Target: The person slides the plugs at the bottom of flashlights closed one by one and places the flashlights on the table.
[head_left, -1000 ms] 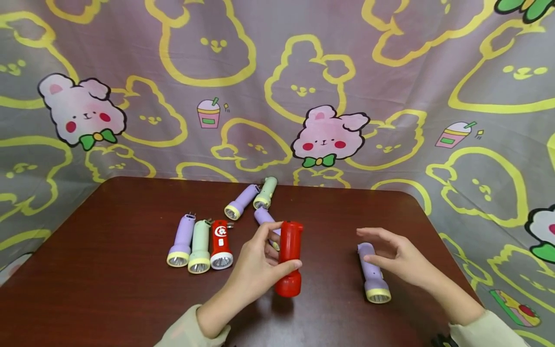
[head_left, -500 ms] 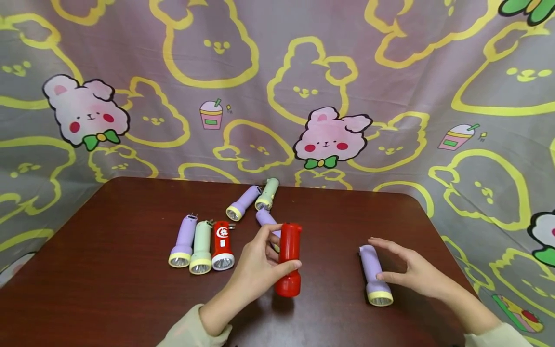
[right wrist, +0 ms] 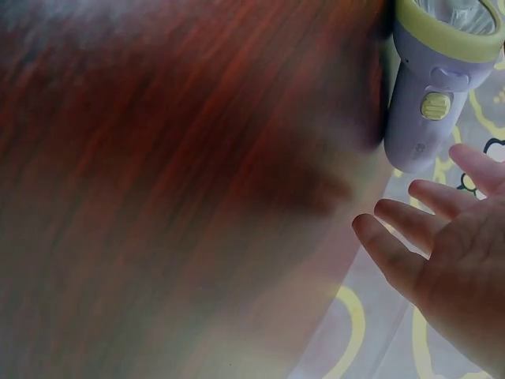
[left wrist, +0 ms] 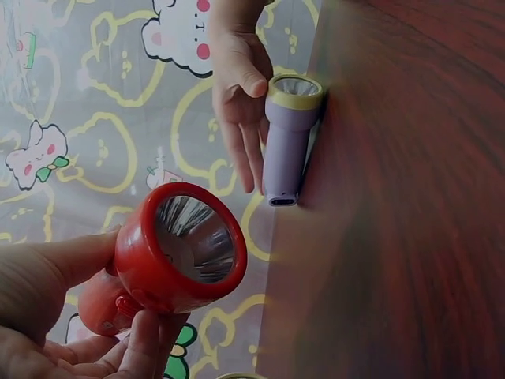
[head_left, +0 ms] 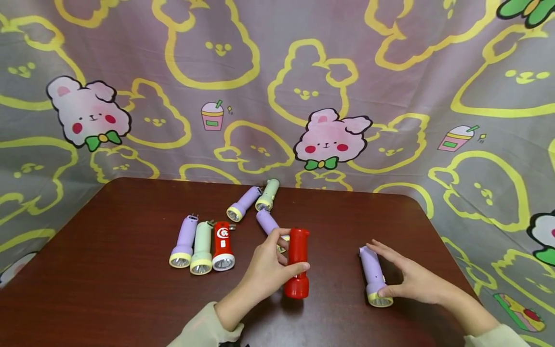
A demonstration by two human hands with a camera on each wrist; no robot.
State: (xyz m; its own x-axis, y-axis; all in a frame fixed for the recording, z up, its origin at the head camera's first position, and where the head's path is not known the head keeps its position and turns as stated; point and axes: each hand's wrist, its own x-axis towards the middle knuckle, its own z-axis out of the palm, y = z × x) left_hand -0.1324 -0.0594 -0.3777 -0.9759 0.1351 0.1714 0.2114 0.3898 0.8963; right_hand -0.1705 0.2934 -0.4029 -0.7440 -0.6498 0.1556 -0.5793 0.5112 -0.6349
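The left hand (head_left: 270, 265) grips the red torch (head_left: 298, 249) between thumb and bent fingers, holding it clear of the table (head_left: 108, 270), lens end toward the person. A switch (left wrist: 126, 306) shows on its side in the left wrist view. The right hand (head_left: 414, 279), well to the right of the red torch, is spread with fingers extended and has hold of nothing. Its thumb lies at the yellow-rimmed head of a lilac torch (head_left: 372, 267); contact cannot be confirmed. That lilac torch rests on the table, right of and apart from the red torch, lens end toward the person, its yellow button (right wrist: 435, 106) visible in the right wrist view. Well to the left of the red torch, 3 units lie side by side with prongs out and lens ends toward the person: an outer lilac torch (head_left: 185, 241), a middle green torch (head_left: 202, 243) and a patterned torch (head_left: 223, 246), red with a white rim. Beyond the red torch and to its left lie a rear lilac torch (head_left: 244, 203) and a rear green torch (head_left: 269, 193). A half-hidden lilac torch (head_left: 266, 221) lies just beyond the red torch, partly covered by the left hand. Farthest beyond the red torch hangs a rabbit-print curtain (head_left: 390, 77).
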